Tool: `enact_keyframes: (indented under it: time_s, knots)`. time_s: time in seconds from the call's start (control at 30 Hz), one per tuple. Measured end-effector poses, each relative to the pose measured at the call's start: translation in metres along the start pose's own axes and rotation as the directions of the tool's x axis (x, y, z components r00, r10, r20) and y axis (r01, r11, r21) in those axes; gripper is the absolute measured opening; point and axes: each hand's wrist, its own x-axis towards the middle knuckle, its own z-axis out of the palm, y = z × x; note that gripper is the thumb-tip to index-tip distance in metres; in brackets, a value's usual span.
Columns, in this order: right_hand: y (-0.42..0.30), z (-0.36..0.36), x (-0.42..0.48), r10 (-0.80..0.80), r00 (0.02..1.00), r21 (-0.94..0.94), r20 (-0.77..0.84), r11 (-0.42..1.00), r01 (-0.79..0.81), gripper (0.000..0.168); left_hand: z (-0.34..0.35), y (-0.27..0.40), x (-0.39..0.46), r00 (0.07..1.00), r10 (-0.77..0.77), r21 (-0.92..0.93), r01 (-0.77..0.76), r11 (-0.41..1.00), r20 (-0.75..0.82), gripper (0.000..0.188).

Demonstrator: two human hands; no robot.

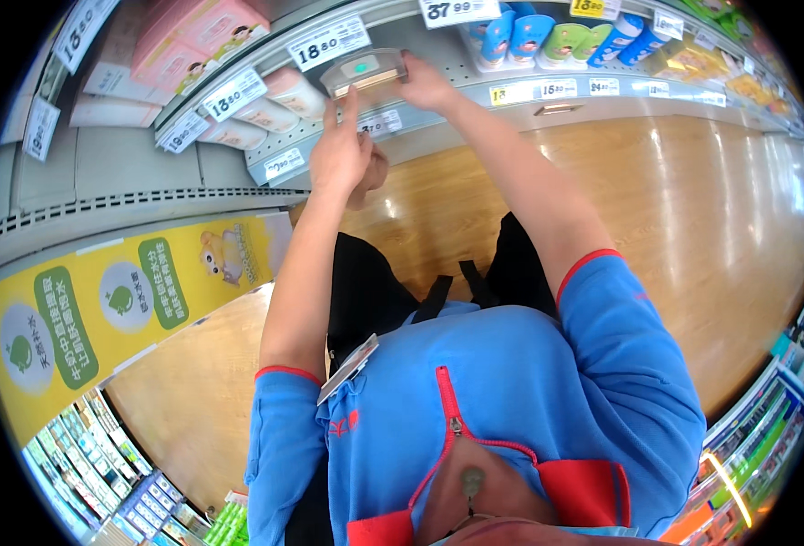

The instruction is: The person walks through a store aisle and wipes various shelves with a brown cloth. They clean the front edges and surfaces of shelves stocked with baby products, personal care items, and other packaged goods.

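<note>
My right hand (424, 80) grips the right end of a clear plastic piece (364, 72) with a pale label and a green mark, at the shelf front. My left hand (346, 147) reaches up with two fingers extended against the lower edge of that piece, its other fingers curled. White and pink bottles (262, 115) lie on the shelf to the left of my hands. Blue tubes (528, 37) and green tubes (566, 45) stand on the same shelf to the right. A price tag (381, 123) on the shelf's front rail is just beyond my left hand.
Pink boxes (200, 41) stand on the upper left shelf. Further price tags line the shelf rails (456, 102). A yellow printed banner (129, 293) runs along the left shelf's lower front. Wooden flooring (648, 205) extends to the right. Other stocked shelves (764, 423) stand at the lower right.
</note>
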Motion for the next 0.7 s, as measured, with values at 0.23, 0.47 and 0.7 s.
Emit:
enact_keyframes:
  time_s: [0.23,0.47,0.7]
  knots:
    - [-0.028,-0.063,-0.046,-0.660,0.700,-0.505,-0.273,0.717,0.480,0.034,-0.004,0.010,-0.001,0.997,-0.052,0.067,0.048,0.997,0.058,0.080]
    - [0.022,-0.124,-0.083,-0.359,0.891,-0.573,-0.279,0.807,0.146,0.026,-0.002,0.006,0.001,0.999,-0.027,0.063,0.024,0.998,0.041,0.080]
    - [0.075,-0.106,-0.090,-0.384,0.882,-0.760,-0.272,0.648,0.048,0.033,-0.003,0.004,-0.001,0.999,0.003,0.043,-0.004,0.999,0.032,0.082]
